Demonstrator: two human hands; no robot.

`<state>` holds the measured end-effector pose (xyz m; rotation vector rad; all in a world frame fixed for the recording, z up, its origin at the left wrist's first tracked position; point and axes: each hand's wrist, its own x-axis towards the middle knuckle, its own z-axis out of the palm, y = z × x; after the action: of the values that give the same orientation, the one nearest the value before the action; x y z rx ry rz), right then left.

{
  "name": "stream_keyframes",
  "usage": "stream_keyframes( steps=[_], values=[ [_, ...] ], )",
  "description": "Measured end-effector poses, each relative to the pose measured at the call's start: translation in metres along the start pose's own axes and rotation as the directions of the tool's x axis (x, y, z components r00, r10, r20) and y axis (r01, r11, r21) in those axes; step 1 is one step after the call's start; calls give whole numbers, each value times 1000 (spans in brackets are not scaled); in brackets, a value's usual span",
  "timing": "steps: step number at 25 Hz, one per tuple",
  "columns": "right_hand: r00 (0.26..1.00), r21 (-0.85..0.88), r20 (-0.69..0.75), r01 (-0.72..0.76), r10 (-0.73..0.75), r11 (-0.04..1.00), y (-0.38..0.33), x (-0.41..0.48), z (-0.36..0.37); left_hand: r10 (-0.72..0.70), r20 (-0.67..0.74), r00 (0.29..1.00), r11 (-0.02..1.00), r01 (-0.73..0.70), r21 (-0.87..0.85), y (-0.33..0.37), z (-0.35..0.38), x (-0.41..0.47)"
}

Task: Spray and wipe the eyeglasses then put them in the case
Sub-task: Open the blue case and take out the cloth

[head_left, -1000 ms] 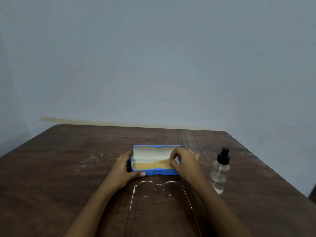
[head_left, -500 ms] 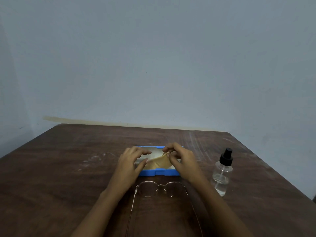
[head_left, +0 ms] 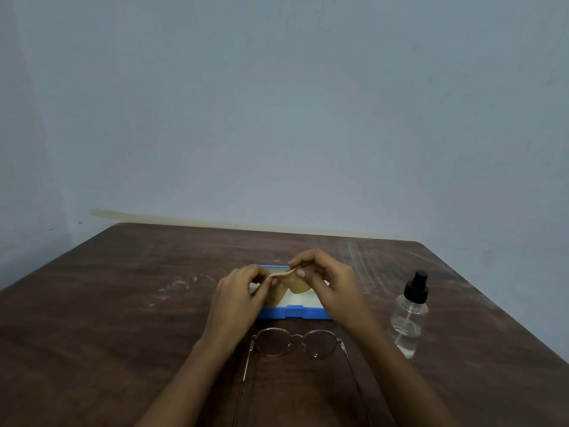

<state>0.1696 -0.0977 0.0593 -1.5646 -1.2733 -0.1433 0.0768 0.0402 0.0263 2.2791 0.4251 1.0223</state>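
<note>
- Hands: left hand and right hand each pinch one end of a tan cloth, held above the open blue case.
- Eyeglasses lie on the table at 6 o'clock from the case, temples unfolded toward the person.
- Spray bottle stands upright at 3 o'clock from the case, untouched.

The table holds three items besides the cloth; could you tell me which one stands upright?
The spray bottle, clear with a black nozzle; the eyeglasses and open blue case lie flat.
</note>
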Motion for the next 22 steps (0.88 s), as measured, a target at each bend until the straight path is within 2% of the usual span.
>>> stream_keyframes(
  steps=[2,5,9,11,13,15,22],
  values=[
    [999,-44,14,42,-42,998,-2,0,0,-47,-42,998,999,46,-24,2,-2,-1],
    [993,-114,41,118,-114,986,-4,1,1,-141,-143,980,981,120,-151,6,-5,0],
    [988,-196,25,152,-150,969,-5,1,6,-264,-185,947,930,199,-309,13,-7,2],
    [984,-239,37,177,-173,955,-6,1,8,-343,-169,924,859,236,-453,13,-4,5],
    [981,-294,78,192,-176,936,-7,0,10,-446,-121,887,743,292,-602,14,-3,7],
    [984,-321,109,169,-141,932,-7,-2,12,-511,-63,857,655,341,-674,17,-5,9],
    [984,-301,141,145,-107,943,-4,-3,16,-524,94,846,458,374,-806,27,-13,5]
  ],
)
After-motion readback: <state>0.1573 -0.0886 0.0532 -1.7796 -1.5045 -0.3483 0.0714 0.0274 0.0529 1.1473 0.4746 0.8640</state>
